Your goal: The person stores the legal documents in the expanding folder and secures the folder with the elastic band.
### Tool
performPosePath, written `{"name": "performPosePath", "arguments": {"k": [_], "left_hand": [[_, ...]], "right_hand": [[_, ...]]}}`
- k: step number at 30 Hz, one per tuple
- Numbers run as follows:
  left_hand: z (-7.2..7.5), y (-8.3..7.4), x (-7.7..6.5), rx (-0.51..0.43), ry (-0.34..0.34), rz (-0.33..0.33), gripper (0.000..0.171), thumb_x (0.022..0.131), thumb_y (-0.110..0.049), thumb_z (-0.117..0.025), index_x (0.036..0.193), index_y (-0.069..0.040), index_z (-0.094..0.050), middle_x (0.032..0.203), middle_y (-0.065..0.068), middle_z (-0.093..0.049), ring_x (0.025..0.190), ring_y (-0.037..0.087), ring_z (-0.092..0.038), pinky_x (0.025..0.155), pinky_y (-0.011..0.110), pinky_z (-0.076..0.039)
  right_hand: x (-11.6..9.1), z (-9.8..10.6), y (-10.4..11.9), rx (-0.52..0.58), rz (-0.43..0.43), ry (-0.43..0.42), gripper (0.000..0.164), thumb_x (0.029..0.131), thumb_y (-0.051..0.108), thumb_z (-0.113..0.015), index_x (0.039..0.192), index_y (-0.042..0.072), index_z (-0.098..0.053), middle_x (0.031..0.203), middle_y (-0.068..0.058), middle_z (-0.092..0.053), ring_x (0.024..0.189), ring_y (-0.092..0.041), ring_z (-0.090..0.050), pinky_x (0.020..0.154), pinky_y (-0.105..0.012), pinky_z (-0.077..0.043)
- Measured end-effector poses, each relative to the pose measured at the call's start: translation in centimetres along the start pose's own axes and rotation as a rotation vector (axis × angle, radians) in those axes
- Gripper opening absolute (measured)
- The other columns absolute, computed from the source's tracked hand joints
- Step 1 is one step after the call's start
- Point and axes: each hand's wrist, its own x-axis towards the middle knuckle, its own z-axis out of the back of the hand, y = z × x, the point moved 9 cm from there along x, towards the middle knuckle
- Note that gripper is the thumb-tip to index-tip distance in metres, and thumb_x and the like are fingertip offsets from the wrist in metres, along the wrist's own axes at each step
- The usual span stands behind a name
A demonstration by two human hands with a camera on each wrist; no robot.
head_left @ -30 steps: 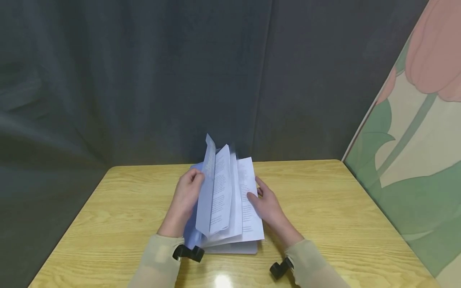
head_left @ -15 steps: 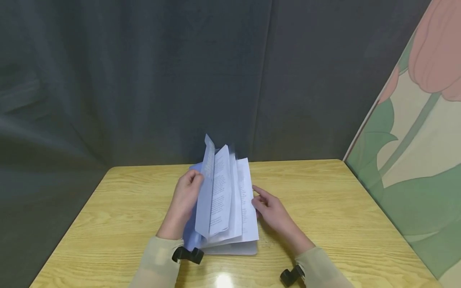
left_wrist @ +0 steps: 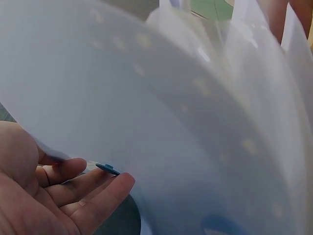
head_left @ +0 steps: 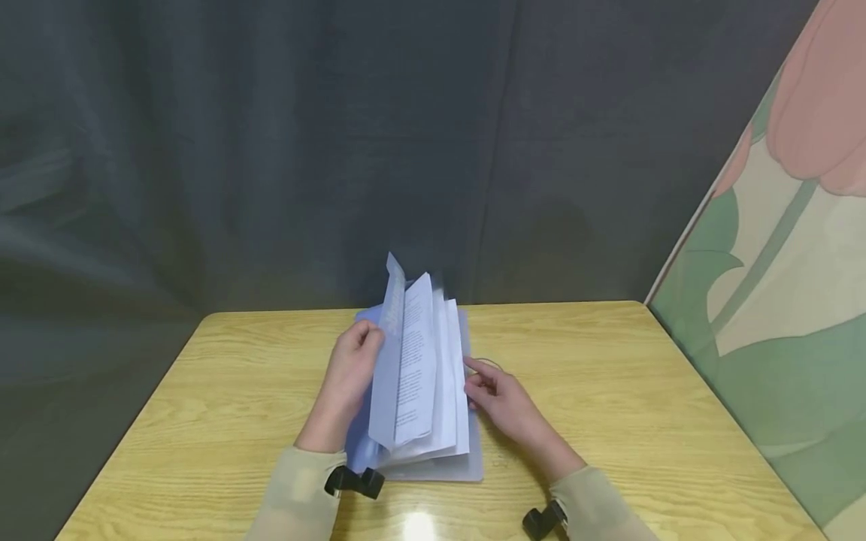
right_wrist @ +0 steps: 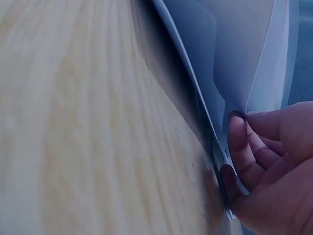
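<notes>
A translucent blue document folder (head_left: pixel 471 466) lies spread on the table with printed paper sheets (head_left: pixel 414 376) standing fanned inside. My left hand (head_left: pixel 343 368) grips the edge of its raised cover (head_left: pixel 387 383). In the left wrist view, a small teal button-like piece (left_wrist: pixel 106 168) shows by the fingertips of that hand. On the other side, my right hand (head_left: pixel 506 404) pinches the edge of a white sheet (right_wrist: pixel 244 63) between thumb and finger, as the right wrist view shows. Its other fingers lie close to the folder's rim. A thin loop (head_left: pixel 489 362) shows just above the right hand.
The wooden table (head_left: pixel 609 391) extends to both sides of the folder. Behind it hangs a dark grey curtain (head_left: pixel 338 150), close to the folder's far end. A panel with a flower pattern (head_left: pixel 778 263) slants along the right. Each wrist wears a small black camera (head_left: pixel 543 518).
The right hand has shifted its hold on the rightmost sheet, moving right and then back left. That sheet now stands steeper, leaving more of the folder's right side visible. The left hand stays put.
</notes>
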Motion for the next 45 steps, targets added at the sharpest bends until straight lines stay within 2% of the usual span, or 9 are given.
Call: {"name": "performPosePath", "arguments": {"k": [10,23,31,45], "left_hand": [[-0.5,0.2,-0.5,-0.003,0.009,0.013,0.018,0.105,-0.009,-0.054,0.091,-0.002,-0.062,0.078,0.003,-0.046,0.076,0.02,-0.048,0.063,0.03,-0.038],[-0.4,-0.2,-0.6,0.004,0.004,0.016,0.017,0.104,-0.01,-0.054,0.092,-0.002,-0.063,0.078,0.003,-0.047,0.076,0.02,-0.049,0.063,0.03,-0.039],[-0.5,-0.3,-0.6,0.001,0.007,0.016,0.018,0.105,-0.01,-0.053,0.091,-0.003,-0.061,0.078,0.003,-0.045,0.076,0.021,-0.047,0.064,0.03,-0.037],[-0.5,-0.3,-0.3,-0.008,0.005,0.017,0.018,0.106,-0.01,-0.054,0.09,-0.003,-0.061,0.078,0.003,-0.044,0.077,0.021,-0.047,0.065,0.03,-0.038]], "right_hand": [[-0.6,-0.4,0.2,-0.093,0.03,0.0,0.053,0.108,0.005,-0.069,0.159,0.003,-0.056,0.107,0.002,-0.071,0.099,-0.016,-0.065,0.094,-0.029,-0.055],[-0.6,-1.1,0.4,-0.108,0.055,0.034,0.056,0.108,0.006,-0.069,0.16,-0.002,-0.052,0.104,0.002,-0.068,0.096,-0.016,-0.06,0.085,-0.026,-0.049],[-0.5,-1.2,0.6,-0.087,0.059,0.048,0.056,0.108,0.006,-0.068,0.161,-0.003,-0.051,0.103,0.001,-0.067,0.096,-0.017,-0.059,0.085,-0.026,-0.048],[-0.3,-0.5,0.5,-0.113,0.039,0.01,0.054,0.106,0.007,-0.073,0.157,0.0,-0.057,0.103,0.002,-0.069,0.097,-0.017,-0.061,0.086,-0.027,-0.051]]}}
